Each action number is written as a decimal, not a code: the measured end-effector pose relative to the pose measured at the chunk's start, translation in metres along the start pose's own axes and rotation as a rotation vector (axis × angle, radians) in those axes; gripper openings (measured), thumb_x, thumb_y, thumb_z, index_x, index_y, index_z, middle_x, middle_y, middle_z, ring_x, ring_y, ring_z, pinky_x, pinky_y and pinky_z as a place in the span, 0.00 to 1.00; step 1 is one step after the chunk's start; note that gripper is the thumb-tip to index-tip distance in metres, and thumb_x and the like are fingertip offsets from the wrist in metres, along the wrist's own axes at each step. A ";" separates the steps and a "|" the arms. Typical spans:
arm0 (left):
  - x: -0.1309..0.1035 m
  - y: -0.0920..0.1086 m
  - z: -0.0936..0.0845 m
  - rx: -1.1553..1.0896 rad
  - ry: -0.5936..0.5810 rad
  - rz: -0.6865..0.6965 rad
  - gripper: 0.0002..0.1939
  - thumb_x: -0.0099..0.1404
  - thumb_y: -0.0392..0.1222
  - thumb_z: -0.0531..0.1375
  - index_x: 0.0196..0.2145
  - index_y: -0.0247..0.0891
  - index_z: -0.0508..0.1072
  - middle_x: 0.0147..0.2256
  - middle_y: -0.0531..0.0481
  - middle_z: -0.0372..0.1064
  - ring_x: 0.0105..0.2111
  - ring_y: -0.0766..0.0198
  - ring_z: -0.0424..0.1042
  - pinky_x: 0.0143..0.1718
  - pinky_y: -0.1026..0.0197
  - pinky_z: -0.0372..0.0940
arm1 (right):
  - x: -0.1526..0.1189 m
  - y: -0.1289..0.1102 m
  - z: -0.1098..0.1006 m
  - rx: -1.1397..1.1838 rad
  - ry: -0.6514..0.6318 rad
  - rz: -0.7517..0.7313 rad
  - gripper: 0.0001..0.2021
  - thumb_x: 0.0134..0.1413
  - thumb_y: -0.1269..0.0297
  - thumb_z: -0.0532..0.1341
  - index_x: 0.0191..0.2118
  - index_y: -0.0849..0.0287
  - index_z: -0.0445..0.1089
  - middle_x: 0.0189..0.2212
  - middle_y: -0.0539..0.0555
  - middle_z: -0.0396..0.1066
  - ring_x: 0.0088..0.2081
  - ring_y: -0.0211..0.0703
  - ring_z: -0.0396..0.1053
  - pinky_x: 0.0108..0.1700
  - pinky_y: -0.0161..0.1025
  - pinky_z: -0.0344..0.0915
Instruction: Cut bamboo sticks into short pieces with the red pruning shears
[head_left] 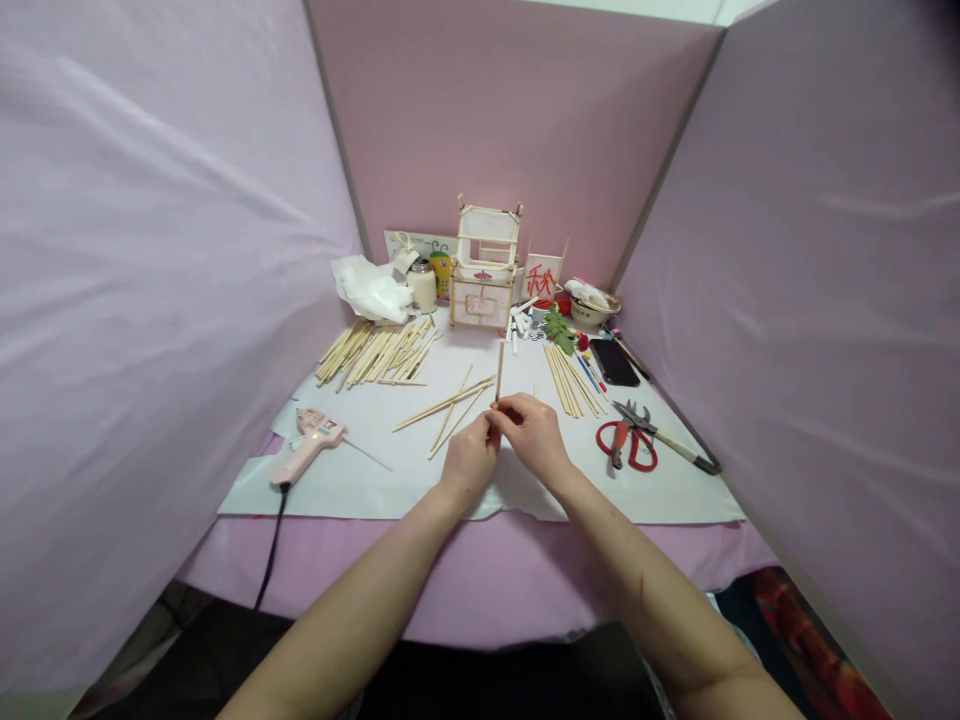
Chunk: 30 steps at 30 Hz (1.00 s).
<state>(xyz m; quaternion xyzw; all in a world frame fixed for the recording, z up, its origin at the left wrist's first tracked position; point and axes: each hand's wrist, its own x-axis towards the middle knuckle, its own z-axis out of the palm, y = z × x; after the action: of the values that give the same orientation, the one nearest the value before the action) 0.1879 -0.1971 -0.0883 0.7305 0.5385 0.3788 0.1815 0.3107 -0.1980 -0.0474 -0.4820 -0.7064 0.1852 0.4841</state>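
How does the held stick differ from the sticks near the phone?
The held stick is gripped where left hand and right hand meet; the sticks near the phone lie on the white sheet. The held stick looks browner; the sticks look pale yellow. The held stick is alone; the sticks make a loose fan. Both are thin and straight.

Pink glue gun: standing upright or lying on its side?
Lying on its side: the glue gun shows its broad flank upward on the white sheet.

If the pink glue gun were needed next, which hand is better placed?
Probably the left hand: the glue gun lies off to its left, while the right hand would have to reach across it.
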 end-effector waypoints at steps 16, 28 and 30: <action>-0.004 -0.001 0.000 0.002 0.021 0.058 0.07 0.68 0.40 0.51 0.35 0.40 0.68 0.30 0.51 0.72 0.29 0.64 0.69 0.31 0.64 0.57 | -0.013 0.040 -0.054 -0.257 -0.028 0.185 0.34 0.52 0.49 0.62 0.61 0.60 0.58 0.56 0.64 0.62 0.55 0.53 0.63 0.55 0.48 0.61; -0.005 -0.001 0.000 -0.035 0.027 0.058 0.06 0.67 0.39 0.52 0.34 0.40 0.67 0.29 0.52 0.70 0.28 0.65 0.68 0.31 0.64 0.56 | -0.036 0.073 -0.135 -0.885 -0.338 0.857 0.27 0.53 0.40 0.51 0.31 0.61 0.74 0.34 0.65 0.75 0.38 0.57 0.73 0.37 0.45 0.64; -0.005 -0.001 0.000 -0.041 0.026 0.063 0.06 0.67 0.39 0.52 0.33 0.40 0.67 0.29 0.52 0.70 0.28 0.65 0.68 0.31 0.64 0.57 | -0.036 0.071 -0.128 -0.892 -0.321 0.873 0.21 0.54 0.49 0.53 0.32 0.61 0.74 0.35 0.64 0.75 0.38 0.55 0.73 0.36 0.43 0.64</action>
<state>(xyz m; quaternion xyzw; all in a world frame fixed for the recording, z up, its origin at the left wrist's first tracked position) 0.1864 -0.2016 -0.0904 0.7383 0.5097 0.4045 0.1775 0.4596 -0.2216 -0.0581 -0.8464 -0.5180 0.1235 0.0055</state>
